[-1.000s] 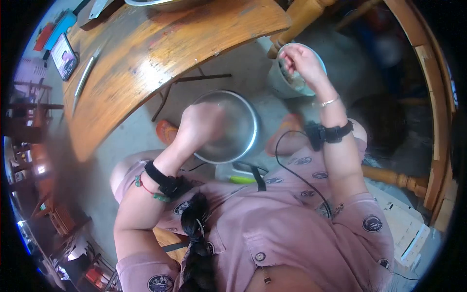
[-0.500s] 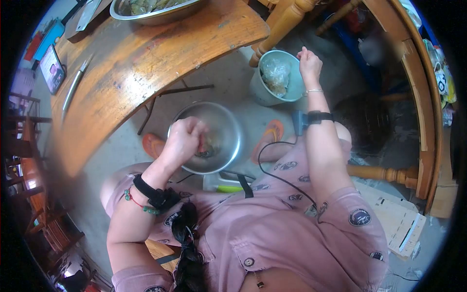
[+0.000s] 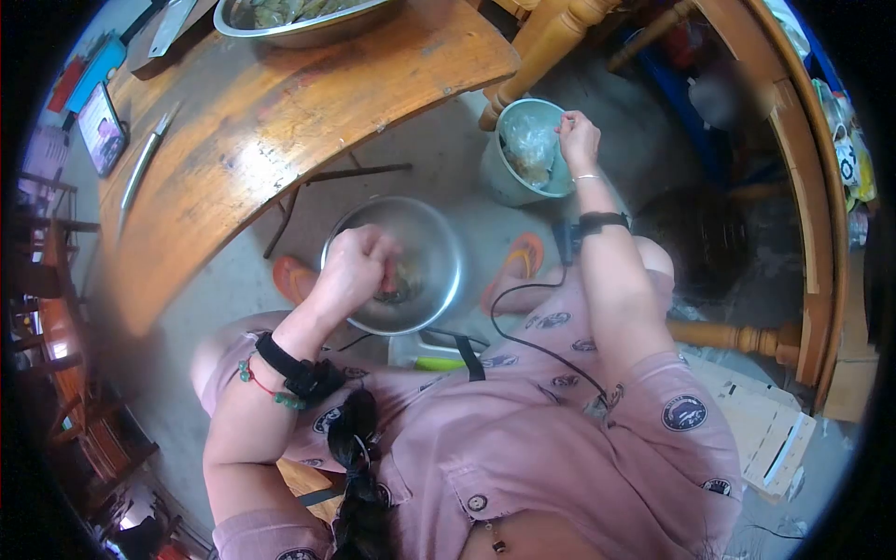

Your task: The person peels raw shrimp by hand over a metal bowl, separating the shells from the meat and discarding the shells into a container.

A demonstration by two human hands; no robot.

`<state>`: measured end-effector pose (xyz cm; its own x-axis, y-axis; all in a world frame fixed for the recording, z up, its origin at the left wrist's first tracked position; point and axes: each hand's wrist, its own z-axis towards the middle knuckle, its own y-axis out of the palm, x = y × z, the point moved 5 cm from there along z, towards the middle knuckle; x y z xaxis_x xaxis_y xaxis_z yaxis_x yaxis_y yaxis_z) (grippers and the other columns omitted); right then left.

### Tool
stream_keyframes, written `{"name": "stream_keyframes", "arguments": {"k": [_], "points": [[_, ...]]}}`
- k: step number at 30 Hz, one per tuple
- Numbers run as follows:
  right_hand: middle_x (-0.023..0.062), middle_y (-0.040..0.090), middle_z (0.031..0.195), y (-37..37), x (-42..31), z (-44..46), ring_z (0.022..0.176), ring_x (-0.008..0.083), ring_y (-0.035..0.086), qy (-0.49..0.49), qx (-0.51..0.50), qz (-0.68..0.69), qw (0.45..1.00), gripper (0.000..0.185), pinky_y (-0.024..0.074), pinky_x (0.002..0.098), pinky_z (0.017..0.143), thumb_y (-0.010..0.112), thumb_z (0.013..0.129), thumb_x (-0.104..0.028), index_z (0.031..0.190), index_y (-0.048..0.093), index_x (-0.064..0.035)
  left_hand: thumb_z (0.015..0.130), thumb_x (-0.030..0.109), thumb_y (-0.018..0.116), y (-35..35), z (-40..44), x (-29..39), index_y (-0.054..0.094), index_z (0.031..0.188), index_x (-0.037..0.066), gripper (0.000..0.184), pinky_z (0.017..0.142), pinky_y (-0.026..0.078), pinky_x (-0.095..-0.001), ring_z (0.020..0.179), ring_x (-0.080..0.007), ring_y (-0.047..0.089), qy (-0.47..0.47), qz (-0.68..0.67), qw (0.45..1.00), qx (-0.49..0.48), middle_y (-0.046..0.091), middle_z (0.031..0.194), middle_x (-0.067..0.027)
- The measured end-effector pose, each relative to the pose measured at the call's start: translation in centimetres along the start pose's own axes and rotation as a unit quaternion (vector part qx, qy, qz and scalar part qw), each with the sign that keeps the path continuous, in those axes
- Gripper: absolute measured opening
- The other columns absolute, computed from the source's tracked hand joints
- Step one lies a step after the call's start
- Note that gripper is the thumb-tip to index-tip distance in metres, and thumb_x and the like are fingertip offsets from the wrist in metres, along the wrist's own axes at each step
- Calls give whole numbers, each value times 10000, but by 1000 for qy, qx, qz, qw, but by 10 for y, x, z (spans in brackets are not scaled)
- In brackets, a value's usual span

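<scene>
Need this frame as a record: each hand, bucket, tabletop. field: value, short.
left hand: over metal bowl, fingers bent; hold unclear
right hand: at right rim of pale green bucket, fingers curled; hold unclear
bucket contents: clear plastic, other bits unclear
wooden table: phone, slim silver tool, filled metal basin cut off by frame

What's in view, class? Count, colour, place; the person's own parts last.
Steel bowl: one, silver, centre
Bucket: one, pale green, upper right
Plastic bag: one, clear, in bucket
Table: one, brown, upper left
Basin: one, silver, on table
Phone: one, dark-edged, on table
Slender tool: one, silver, on table
Furniture: several, brown, left
Panel: one, cream, lower right
Sandals: two, orange, beside bowl
Shirt: one, pink, bottom
Straps: two, black, on arms
Left hand: one, bare, over bowl
Right hand: one, bare, by bucket
Braid: one, black, bottom
</scene>
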<state>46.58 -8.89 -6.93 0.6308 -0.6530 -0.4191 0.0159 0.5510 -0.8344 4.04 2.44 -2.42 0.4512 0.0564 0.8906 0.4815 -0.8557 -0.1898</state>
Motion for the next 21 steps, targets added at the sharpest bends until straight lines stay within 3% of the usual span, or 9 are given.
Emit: {"name": "stream_keyframes", "arguments": {"k": [3, 6, 8, 9, 11, 13, 18, 20, 21], "points": [[119, 706, 746, 8, 2, -10, 770, 271, 700, 13, 13, 34, 999, 191, 532, 381, 753, 614, 852, -179, 990, 677, -63, 948, 139, 496, 0, 4, -7, 622, 835, -45, 251, 494, 443, -317, 495, -154, 560, -6, 9, 1000, -1, 571, 568, -74], [224, 677, 959, 41, 22, -35, 952, 376, 648, -98, -53, -126, 986, 292, 506, 415, 845, 640, 798, -118, 1087, 675, -93, 945, 141, 497, -4, 4, -10, 625, 840, -45, 249, 498, 442, -316, 500, -152, 557, -6, -2, 1000, 4, 572, 567, -72], [205, 667, 1063, 50, 42, -38, 994, 320, 642, 36, -179, -153, 971, 415, 508, 397, 833, 648, 767, -141, 1179, 632, -92, 943, 144, 498, -7, 5, -9, 625, 842, -47, 250, 501, 443, -315, 503, -151, 556, -1, -17, 1000, 11, 573, 569, -72], [205, 667, 1063, 47, 41, -30, 994, 320, 642, 36, -180, -153, 971, 415, 508, 397, 833, 648, 767, -141, 1179, 632, -92, 942, 147, 500, -7, 4, -8, 627, 846, -45, 250, 504, 444, -316, 504, -151, 555, -8, -27, 999, 15, 574, 572, -72], [249, 509, 1329, 34, 37, -2, 1149, 433, 532, 118, -150, -9, 982, 576, 461, 413, 940, 624, 722, -12, 1277, 564, -150, 940, 150, 501, -8, 4, -7, 629, 850, -44, 249, 507, 445, -316, 505, -152, 555, -16, -37, 999, 18, 575, 575, -72], [246, 432, 1396, 29, 35, 7, 1181, 428, 509, 91, -128, -8, 988, 612, 449, 406, 957, 619, 715, 0, 1300, 543, -163, 1007, 165, 467, -4, 5, -6, 604, 907, -21, 251, 522, 522, -280, 523, -101, 499, -12, 6, 1000, -16, 514, 616, -11], [256, 228, 1516, 30, 7, -23, 1252, 415, 455, 52, -130, 21, 990, 632, 427, 384, 986, 630, 714, -1, 1316, 530, -170, 1013, 173, 452, -2, 8, -15, 600, 931, -10, 249, 551, 535, -278, 535, -103, 504, -32, -27, 998, -50, 513, 647, 0], [238, 61, 1560, 48, 14, -50, 1267, 419, 441, 74, -247, -256, 932, 638, 426, 389, 986, 660, 716, -23, 1319, 526, -183, 1015, 178, 448, -5, 7, -13, 598, 934, -6, 250, 558, 539, -277, 538, -103, 506, -43, -30, 997, -57, 513, 655, 1], [273, 279, 1488, 28, -6, -55, 1234, 385, 492, 72, -221, -276, 933, 585, 436, 385, 978, 670, 734, -53, 1298, 544, -138, 1016, 181, 446, -5, 6, -12, 596, 928, -5, 255, 560, 540, -277, 537, -105, 509, -39, -45, 996, -66, 515, 654, 0]]}}
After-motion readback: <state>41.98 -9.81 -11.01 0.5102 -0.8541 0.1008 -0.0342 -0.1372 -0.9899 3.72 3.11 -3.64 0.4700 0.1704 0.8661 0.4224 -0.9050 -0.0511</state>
